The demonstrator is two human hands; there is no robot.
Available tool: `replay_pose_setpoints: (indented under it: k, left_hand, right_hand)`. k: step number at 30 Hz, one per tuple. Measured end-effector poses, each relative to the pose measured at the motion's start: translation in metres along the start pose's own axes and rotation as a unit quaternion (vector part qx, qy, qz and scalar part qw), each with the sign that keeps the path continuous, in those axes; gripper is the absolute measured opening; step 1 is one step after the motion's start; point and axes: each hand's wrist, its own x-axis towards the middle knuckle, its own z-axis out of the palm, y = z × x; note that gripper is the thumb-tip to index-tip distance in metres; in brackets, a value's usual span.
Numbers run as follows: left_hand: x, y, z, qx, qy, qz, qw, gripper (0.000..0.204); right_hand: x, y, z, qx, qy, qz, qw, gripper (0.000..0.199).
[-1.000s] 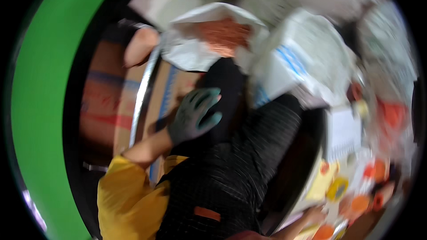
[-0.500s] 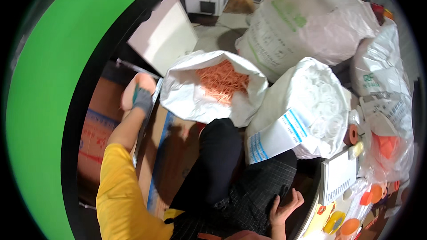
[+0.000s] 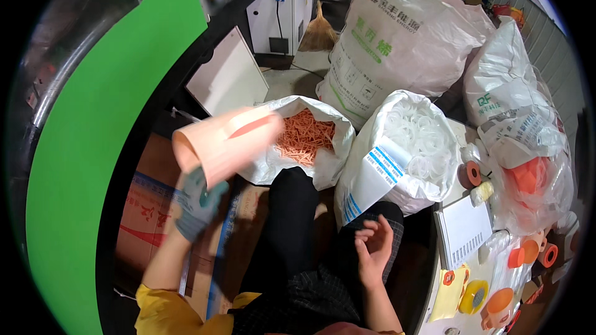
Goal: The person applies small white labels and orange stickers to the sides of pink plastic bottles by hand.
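Observation:
A grey-and-green work glove covers my left hand [image 3: 200, 205], which is raised at left and closed on the lower rim of a peach plastic jug [image 3: 214, 142]. The jug lies tilted on its side in the air, its round open end toward the left and its handle on top. Its far end overlaps a white sack [image 3: 264, 170] holding thin orange plastic scraps [image 3: 305, 136]. Above my right thigh is my bare right hand [image 3: 374, 248], fingers partly bent and apart, with nothing in it.
A second white sack [image 3: 354, 177] holds clear plastic rings [image 3: 419, 139]. Behind stands a large full bag [image 3: 397, 37]. The table [image 3: 428, 301] at right bears a notebook [image 3: 465, 229], tape rolls and orange cups. A green machine panel [image 3: 68, 180] curves along the left; cardboard [image 3: 146, 211] lies below.
My left hand has come back from the far left opening, bringing the peach jug up and toward the right. My right hand has risen over my thigh. The view has shifted slightly.

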Motion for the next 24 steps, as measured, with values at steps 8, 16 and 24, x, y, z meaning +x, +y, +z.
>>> replay_pose_setpoints:
  k: [8,16,24]
  left_hand:
    - [-0.049,0.13,0.097,-0.619,-0.283,-0.295,0.67,0.066]
    - [-0.026,0.23,0.029,-0.291,-0.135,0.168,0.932,0.06]
    - [-0.034,0.225,0.032,-0.138,-0.148,0.207,0.957,0.037]
  right_hand:
    - [-0.048,-0.075,-0.01,0.044,0.064,-0.088,0.993,0.13]
    - [-0.056,-0.036,0.043,-0.266,0.002,-0.237,0.934,0.092]
    - [-0.047,-0.039,0.058,-0.382,-0.026,-0.242,0.892,0.075]
